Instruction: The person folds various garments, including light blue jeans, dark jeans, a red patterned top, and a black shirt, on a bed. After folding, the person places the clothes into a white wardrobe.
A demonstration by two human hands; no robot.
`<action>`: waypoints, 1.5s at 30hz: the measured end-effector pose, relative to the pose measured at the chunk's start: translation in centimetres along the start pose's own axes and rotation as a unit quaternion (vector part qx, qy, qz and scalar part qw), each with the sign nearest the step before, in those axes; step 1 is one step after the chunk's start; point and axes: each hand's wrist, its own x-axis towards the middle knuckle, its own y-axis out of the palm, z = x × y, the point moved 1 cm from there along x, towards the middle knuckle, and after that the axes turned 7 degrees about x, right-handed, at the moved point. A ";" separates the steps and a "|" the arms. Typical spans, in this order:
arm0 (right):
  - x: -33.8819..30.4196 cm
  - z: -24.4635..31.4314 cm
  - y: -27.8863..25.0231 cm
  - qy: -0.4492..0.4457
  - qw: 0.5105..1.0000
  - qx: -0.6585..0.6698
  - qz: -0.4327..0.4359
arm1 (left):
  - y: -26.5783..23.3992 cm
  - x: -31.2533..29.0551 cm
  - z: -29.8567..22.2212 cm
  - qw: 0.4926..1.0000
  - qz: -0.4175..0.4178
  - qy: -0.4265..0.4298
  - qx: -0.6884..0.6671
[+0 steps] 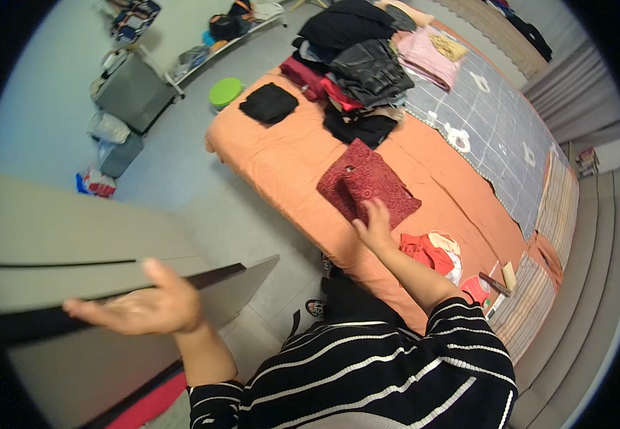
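A dark red patterned cloth (388, 189), folded into a flat bundle, lies on the orange bed sheet (274, 168). My right hand (376, 227) reaches over its near edge, fingers stretched out and apart; whether they press on the fabric I cannot tell. Off to the left, my left hand (142, 306) is raised with its palm turned up, thumb and fingers spread, holding nothing. Behind that hand is a pale cabinet panel (238, 289) with a dark edge. Just right of my right forearm lie crumpled red and cream clothes (431, 254).
A tall heap of clothes (356, 64) sits on the far part of the bed, with a folded black garment (269, 104) left of it. A grey patterned blanket (489, 121) covers the right side. Beside the bed stands a green-lidded container (225, 91); a padded headboard (596, 286) borders the right.
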 end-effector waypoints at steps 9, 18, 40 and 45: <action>8.6 -4.0 3.4 0.220 0.951 -0.091 0.199 | 23.4 -30.0 -6.4 0.741 0.602 -0.175 -0.242; 11.4 -11.4 11.3 0.240 0.862 -0.178 0.410 | 39.3 -44.4 -5.9 0.514 0.834 -0.184 -0.077; -8.5 -1.0 -3.1 0.300 0.830 0.466 -0.060 | 9.1 -27.7 -12.5 0.692 0.640 -0.181 -0.279; -16.0 11.8 -4.8 0.140 0.810 0.540 0.182 | -8.3 -18.5 -6.4 0.837 0.504 -0.092 -0.191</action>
